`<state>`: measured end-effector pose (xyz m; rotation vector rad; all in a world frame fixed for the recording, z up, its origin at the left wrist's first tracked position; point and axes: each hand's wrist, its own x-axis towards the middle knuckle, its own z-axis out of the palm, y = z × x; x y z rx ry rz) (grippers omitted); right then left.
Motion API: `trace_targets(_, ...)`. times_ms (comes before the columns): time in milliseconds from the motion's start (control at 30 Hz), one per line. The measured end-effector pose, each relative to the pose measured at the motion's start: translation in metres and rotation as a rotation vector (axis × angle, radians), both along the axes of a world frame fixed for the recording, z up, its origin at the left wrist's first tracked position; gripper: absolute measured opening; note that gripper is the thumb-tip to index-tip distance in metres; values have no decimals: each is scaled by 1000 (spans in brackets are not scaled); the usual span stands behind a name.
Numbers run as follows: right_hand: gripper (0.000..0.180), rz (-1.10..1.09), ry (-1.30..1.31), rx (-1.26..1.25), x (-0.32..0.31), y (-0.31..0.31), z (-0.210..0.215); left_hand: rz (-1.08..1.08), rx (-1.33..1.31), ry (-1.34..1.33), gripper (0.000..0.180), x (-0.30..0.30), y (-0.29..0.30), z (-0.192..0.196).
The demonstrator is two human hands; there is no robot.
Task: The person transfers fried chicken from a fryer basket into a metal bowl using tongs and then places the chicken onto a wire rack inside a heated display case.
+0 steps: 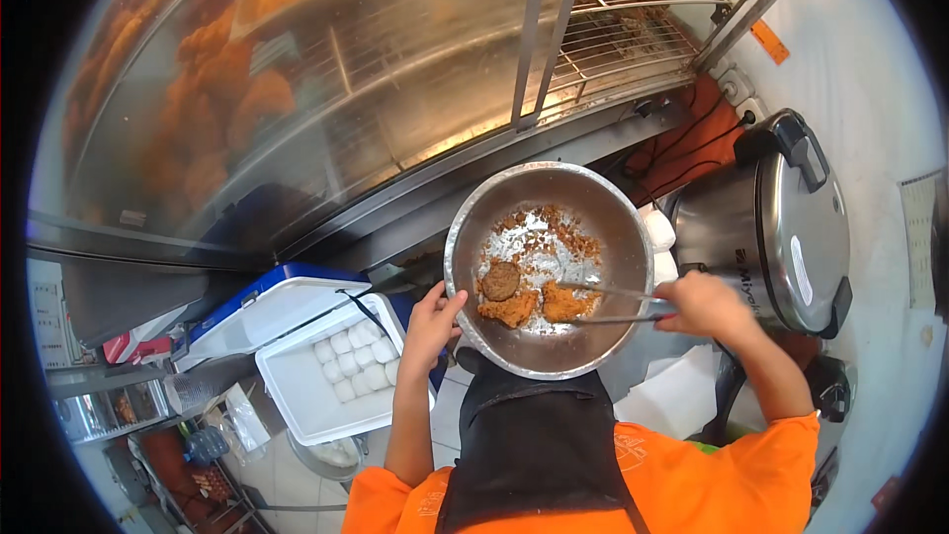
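Observation:
A large metal mixing bowl [621, 237] is in front of me, with white powder [542, 257] and orange-brown crumbs scattered over its bottom. My left hand [431, 326] grips its left rim, thumb on the edge and fingers outside. In my right hand [704, 305] is a pair of metal tongs [621, 291], reaching in over the right rim. Their tips are at an orange-brown fried piece [563, 304]; whether they pinch it I cannot tell. Left of that lie another fried piece [508, 311] and a round, darker brown patty [500, 281].
Behind the bowl stands a glass display cabinet [395, 69] with wire racks [623, 44] and fried food. A steel rice cooker [791, 227] is at the right, near white paper sheets [682, 396]. At the lower left, an open cooler box [297, 405] holds several white wrapped bundles [358, 361].

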<state>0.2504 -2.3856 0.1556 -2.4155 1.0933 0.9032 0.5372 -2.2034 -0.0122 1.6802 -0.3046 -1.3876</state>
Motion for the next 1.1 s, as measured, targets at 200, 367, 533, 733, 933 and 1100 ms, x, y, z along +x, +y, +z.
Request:
trace_targets(200, 32, 190, -151, -115, 9, 26, -98, -15, -33, 0, 61, 1, 0, 0)
trace_targets(367, 28, 132, -339, 51, -4, 18, -125, -35, -53, 37, 61, 5, 1, -1)
trace_targets(533, 33, -242, -611, 208, -34, 5, -82, 3, -39, 58, 63, 4, 4, -11)
trace_targets(733, 17, -601, -1105, -50, -6, -85, 19, 40, -44, 81, 53, 4, 8, -18)
trace_targets(933, 30, -757, -1031, -265, 49, -250, 115, 18, -41, 25, 44, -3, 1, -7)
trace_targets(1100, 34, -748, -843, -365, 68, -315, 119, 46, -60, 31, 48, -1, 5, -11)
